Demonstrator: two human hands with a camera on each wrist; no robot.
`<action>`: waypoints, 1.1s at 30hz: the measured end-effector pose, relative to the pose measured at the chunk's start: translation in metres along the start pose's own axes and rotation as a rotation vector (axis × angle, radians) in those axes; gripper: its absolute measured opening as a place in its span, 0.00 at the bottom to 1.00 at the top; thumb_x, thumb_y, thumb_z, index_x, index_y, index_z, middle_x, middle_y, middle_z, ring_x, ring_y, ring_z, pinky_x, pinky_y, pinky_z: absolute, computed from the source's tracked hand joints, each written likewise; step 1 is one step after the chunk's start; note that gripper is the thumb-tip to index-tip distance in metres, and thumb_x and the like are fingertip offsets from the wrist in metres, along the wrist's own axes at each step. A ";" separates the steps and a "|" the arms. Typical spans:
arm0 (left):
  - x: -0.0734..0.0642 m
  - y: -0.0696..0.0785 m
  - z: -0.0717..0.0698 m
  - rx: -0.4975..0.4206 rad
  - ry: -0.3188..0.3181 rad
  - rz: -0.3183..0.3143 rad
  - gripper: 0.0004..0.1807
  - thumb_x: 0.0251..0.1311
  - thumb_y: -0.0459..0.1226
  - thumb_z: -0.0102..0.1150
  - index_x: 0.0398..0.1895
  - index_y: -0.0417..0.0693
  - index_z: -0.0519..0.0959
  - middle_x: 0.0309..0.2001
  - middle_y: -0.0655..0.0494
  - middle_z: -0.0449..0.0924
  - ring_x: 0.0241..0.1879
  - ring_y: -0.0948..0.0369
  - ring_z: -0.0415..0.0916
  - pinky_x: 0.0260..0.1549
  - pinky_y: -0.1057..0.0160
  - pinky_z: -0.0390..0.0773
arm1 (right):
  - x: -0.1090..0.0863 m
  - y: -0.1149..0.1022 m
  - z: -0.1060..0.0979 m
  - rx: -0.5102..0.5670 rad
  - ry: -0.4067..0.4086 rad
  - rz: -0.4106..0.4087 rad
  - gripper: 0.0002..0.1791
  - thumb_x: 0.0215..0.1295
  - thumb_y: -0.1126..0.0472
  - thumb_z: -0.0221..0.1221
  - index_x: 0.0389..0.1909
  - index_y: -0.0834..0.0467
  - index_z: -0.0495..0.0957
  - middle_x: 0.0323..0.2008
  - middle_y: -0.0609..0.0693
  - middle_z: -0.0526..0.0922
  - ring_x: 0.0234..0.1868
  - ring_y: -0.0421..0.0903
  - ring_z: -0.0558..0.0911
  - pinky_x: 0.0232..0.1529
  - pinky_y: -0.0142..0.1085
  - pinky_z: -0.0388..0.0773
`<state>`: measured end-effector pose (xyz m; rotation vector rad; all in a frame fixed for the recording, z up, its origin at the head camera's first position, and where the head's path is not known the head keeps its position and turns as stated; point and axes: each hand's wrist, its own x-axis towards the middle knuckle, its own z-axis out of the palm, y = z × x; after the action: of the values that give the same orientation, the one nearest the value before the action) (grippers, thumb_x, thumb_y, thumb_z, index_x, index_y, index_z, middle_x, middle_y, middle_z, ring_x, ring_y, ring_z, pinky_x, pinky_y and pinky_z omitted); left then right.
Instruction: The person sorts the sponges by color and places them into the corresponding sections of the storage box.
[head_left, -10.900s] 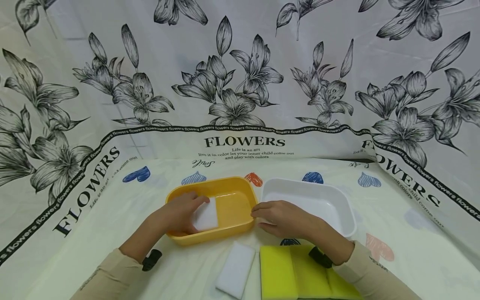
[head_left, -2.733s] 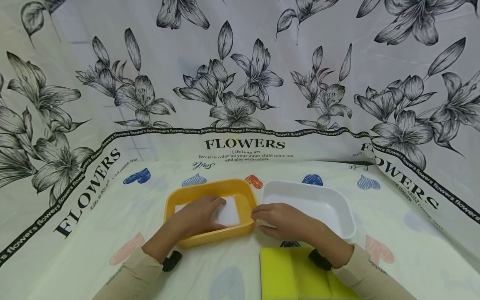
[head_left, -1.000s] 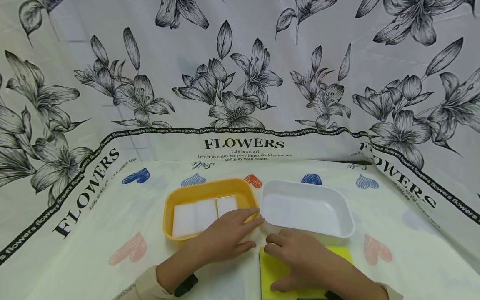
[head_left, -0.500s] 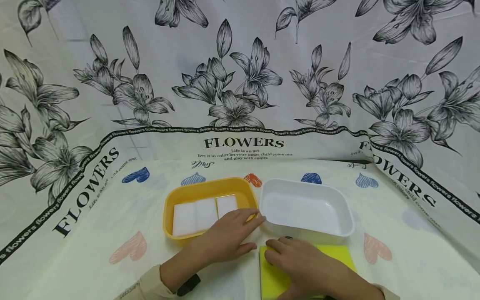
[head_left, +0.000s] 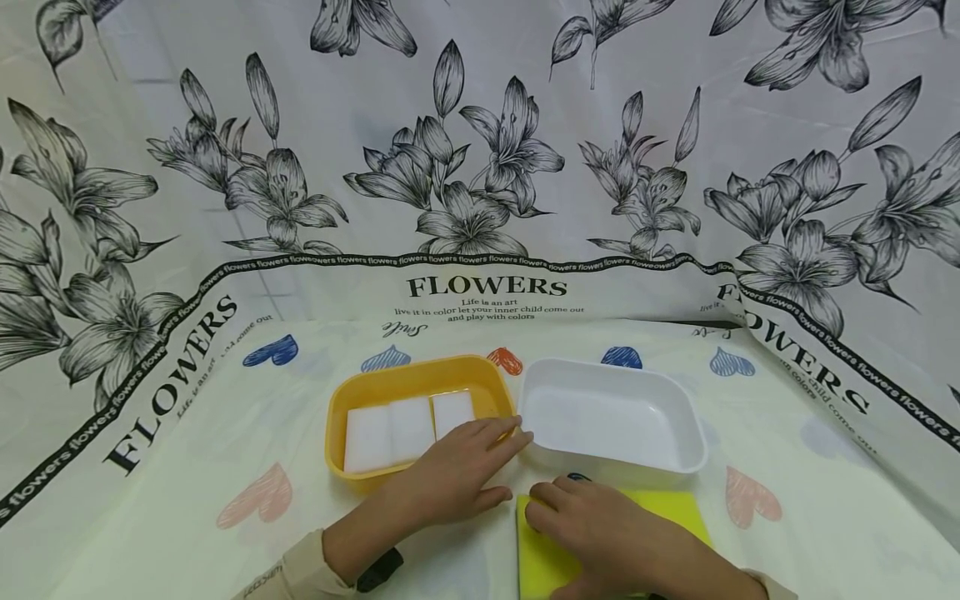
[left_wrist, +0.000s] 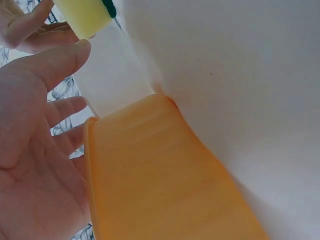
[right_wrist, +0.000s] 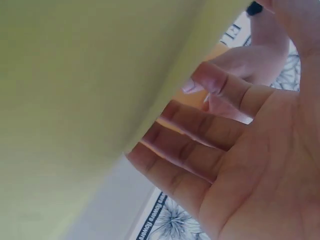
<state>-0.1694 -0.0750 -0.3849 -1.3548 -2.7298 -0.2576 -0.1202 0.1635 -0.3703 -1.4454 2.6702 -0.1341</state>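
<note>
My left hand point(head_left: 461, 467) lies at the near right corner of an orange-yellow tub point(head_left: 341, 417), its fingers reaching across the rim toward the white tub. Three white foam sponges point(head_left: 371, 437) lie side by side in the orange tub; the rightmost is partly hidden behind that hand. My right hand point(head_left: 600, 525) grips a yellow sponge point(head_left: 536, 558) on the table, fingertips at its far edge. A green layer point(left_wrist: 109, 7) shows under the yellow in the left wrist view. Against that sponge's far edge stand the right fingertips point(right_wrist: 170, 107); the thumb is mostly out of view.
A white tub point(head_left: 615, 417) stands right of the orange one, beyond the yellow sponges. More yellow sponge point(head_left: 678, 508) extends under and past the right wrist. The tablecloth point(head_left: 300, 400) has printed hearts, and a flower-printed curtain point(head_left: 480, 150) rises behind.
The white sponge left on the table is now in the orange tub. My right hand moved from the tub rims to the yellow sponge; my left left the white sponges for the tub's corner.
</note>
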 end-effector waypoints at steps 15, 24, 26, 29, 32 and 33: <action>0.002 0.002 -0.001 0.012 0.027 0.037 0.38 0.64 0.51 0.65 0.74 0.48 0.65 0.73 0.49 0.62 0.70 0.56 0.63 0.68 0.58 0.63 | -0.009 -0.004 -0.017 0.063 0.078 -0.029 0.31 0.59 0.26 0.57 0.52 0.43 0.71 0.57 0.41 0.76 0.48 0.37 0.74 0.50 0.30 0.78; 0.007 0.006 -0.005 0.050 0.036 0.042 0.33 0.66 0.45 0.66 0.71 0.45 0.69 0.70 0.50 0.67 0.68 0.57 0.66 0.66 0.59 0.67 | -0.014 -0.001 -0.031 0.037 0.148 -0.008 0.26 0.54 0.38 0.69 0.48 0.44 0.71 0.57 0.41 0.75 0.49 0.37 0.75 0.50 0.32 0.78; 0.008 0.007 -0.006 0.065 0.048 0.045 0.31 0.65 0.42 0.66 0.70 0.45 0.70 0.69 0.50 0.69 0.68 0.57 0.67 0.65 0.60 0.68 | -0.015 0.001 -0.035 0.058 0.135 0.016 0.26 0.53 0.39 0.70 0.48 0.43 0.71 0.58 0.41 0.75 0.50 0.37 0.75 0.51 0.33 0.79; 0.009 0.008 -0.006 0.084 0.061 0.047 0.29 0.65 0.39 0.66 0.69 0.45 0.72 0.67 0.51 0.70 0.67 0.58 0.68 0.64 0.60 0.69 | -0.016 0.004 -0.040 0.090 0.111 0.059 0.26 0.53 0.39 0.70 0.49 0.41 0.71 0.60 0.41 0.75 0.52 0.38 0.75 0.52 0.35 0.79; 0.010 0.009 -0.006 0.102 0.057 0.036 0.27 0.66 0.35 0.64 0.68 0.46 0.72 0.67 0.51 0.71 0.66 0.58 0.69 0.64 0.61 0.69 | -0.017 0.008 -0.046 0.089 0.112 0.088 0.26 0.53 0.40 0.70 0.49 0.42 0.71 0.61 0.41 0.74 0.54 0.38 0.75 0.53 0.37 0.80; 0.010 0.009 -0.006 0.107 0.054 0.031 0.26 0.66 0.34 0.64 0.68 0.46 0.73 0.67 0.52 0.71 0.66 0.58 0.69 0.64 0.61 0.70 | -0.017 0.009 -0.047 0.078 0.126 0.087 0.26 0.53 0.40 0.70 0.49 0.42 0.71 0.61 0.41 0.75 0.54 0.38 0.75 0.53 0.37 0.80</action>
<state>-0.1687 -0.0630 -0.3769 -1.3410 -2.6349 -0.1416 -0.1246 0.1839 -0.3240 -1.3378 2.7874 -0.3281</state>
